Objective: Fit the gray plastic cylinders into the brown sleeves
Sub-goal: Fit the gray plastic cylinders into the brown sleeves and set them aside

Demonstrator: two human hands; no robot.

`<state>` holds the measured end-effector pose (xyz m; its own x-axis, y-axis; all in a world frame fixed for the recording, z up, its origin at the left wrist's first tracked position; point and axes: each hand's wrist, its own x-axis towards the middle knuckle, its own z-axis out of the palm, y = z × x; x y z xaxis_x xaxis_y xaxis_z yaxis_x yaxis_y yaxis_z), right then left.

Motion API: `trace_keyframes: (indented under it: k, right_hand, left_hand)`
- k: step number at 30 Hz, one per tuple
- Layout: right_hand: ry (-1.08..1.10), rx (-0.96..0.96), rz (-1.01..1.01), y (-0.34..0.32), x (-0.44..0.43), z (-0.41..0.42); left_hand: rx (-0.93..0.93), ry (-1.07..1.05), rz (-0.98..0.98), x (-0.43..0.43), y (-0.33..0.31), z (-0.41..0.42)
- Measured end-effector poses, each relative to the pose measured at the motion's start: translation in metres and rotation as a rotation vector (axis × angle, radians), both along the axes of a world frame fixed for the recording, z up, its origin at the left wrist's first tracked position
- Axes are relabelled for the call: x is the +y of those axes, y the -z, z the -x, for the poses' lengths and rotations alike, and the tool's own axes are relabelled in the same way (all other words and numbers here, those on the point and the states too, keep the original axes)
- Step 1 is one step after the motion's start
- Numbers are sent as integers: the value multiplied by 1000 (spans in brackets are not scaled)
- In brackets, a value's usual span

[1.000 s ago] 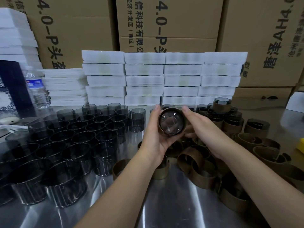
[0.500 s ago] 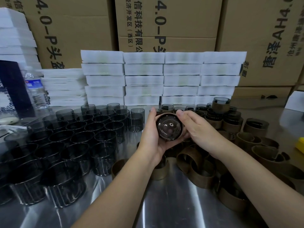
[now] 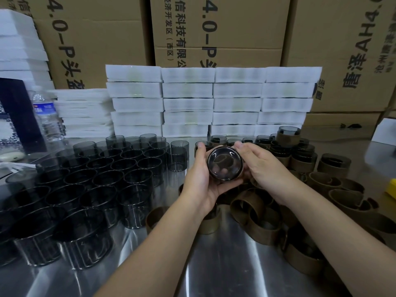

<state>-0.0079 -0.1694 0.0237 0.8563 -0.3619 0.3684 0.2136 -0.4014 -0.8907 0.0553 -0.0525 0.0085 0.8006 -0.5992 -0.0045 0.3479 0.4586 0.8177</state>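
Note:
Both hands hold one smoky gray cylinder (image 3: 224, 163) above the table's middle, its round end facing me, a thin brown sleeve edge showing around its rim. My left hand (image 3: 200, 179) cups it from the left and below. My right hand (image 3: 260, 166) grips its right side, fingers wrapped behind. Several bare gray cylinders (image 3: 102, 189) stand in rows on the left. Loose brown sleeves (image 3: 257, 217) lie piled below and right of my hands. Sleeved cylinders (image 3: 288, 136) are stacked at the back right.
The steel table (image 3: 214, 264) reflects light near me. Stacks of white foam pads (image 3: 212, 103) line the back, with cardboard boxes (image 3: 214, 28) behind. A water bottle (image 3: 46, 116) stands at the far left. Something yellow (image 3: 392, 188) sits at the right edge.
The held cylinder and both hands have shifted slightly lower and left over the last second; my right hand has closed in further around its right side.

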Motion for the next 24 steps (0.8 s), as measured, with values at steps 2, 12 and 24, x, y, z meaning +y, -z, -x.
trace_keyframes:
  k: [2, 12, 24]
  right_hand:
    - [1, 5, -1, 0, 0, 0]
    - [-24, 28, -8, -1, 0, 1]
    - [-240, 251, -53, -18, -1, 19]
  left_hand:
    - [-15, 13, 4, 0, 1, 0]
    - [-37, 10, 14, -2, 4, -3]
    - [-46, -40, 25, 2, 2, 1]
